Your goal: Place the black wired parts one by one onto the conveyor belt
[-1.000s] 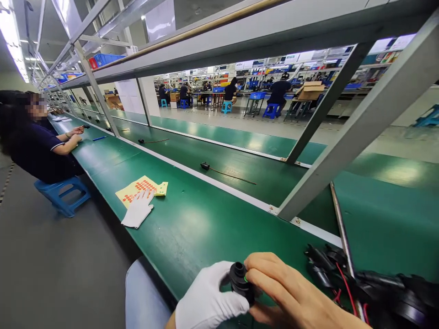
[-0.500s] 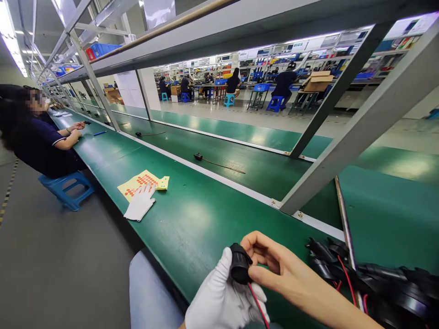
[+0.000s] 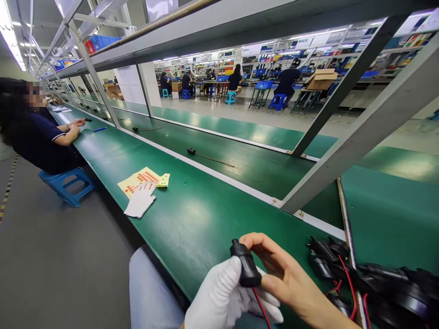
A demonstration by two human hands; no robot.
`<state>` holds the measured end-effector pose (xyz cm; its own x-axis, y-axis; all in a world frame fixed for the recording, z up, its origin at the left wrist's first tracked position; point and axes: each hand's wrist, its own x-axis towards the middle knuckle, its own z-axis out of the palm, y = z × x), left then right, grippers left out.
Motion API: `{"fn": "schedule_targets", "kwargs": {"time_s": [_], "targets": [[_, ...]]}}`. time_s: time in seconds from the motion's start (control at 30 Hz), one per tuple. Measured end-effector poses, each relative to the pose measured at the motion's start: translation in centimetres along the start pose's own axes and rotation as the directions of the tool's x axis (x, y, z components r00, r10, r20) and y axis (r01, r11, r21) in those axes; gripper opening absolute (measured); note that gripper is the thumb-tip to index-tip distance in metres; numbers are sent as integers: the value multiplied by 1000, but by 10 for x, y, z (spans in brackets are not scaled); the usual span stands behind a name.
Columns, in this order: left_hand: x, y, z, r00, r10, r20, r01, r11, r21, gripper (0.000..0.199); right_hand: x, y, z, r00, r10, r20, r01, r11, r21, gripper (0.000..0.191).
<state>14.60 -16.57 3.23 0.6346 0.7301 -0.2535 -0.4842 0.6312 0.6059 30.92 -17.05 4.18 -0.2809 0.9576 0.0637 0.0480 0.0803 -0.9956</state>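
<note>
A black cylindrical part [image 3: 247, 267] with a narrow nozzle-like end and a red-and-black wire [image 3: 262, 307] is held over the near bench edge. My left hand [image 3: 222, 292], in a white glove, is closed around it from below, thumb on its side. My bare right hand [image 3: 283, 274] pinches the same part, fingertips at its upper end and thumb by its wide base. The wire hangs down past the gloved fingers. More black parts [image 3: 329, 258] with red wires lie piled to the right of my right hand.
On the green bench [image 3: 192, 219] lie a white glove [image 3: 140, 203] and a yellow sheet of red stickers [image 3: 146, 176]. Beyond a metal strip, a wired black part [image 3: 191, 151] lies on the green belt. A slanted metal post [image 3: 343, 141] rises at right; a co-worker [image 3: 37, 132] sits at left.
The black part has turned in my hands, so its long side faces me instead of its round end. My right hand has shifted slightly. The parts on the belt have moved left.
</note>
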Motion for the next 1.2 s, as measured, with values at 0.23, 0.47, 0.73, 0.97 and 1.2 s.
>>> {"fn": "schedule_targets", "kwargs": {"time_s": [0.23, 0.47, 0.73, 0.97, 1.2], "targets": [[-16, 25, -4, 902, 432, -7, -230, 493, 839, 27, -11, -19, -10, 960, -263, 91, 278, 899, -339, 53], [-14, 24, -8, 833, 471, 288, -405, 167, 899, 20, -13, -26, -4, 933, -329, 148, 359, 811, -462, 71], [-20, 17, -16, 704, 598, 382, -371, -148, 917, 52, -12, -6, -12, 995, -104, 1, 103, 987, -120, 34], [-21, 9, -25, 673, 599, 435, -341, -270, 900, 54, -9, 6, -13, 991, 97, 96, -112, 979, 171, 53], [-19, 8, -10, 803, 593, -55, -174, 322, 931, 25, -1, 0, -2, 983, 167, 75, -180, 954, 239, 57]]}}
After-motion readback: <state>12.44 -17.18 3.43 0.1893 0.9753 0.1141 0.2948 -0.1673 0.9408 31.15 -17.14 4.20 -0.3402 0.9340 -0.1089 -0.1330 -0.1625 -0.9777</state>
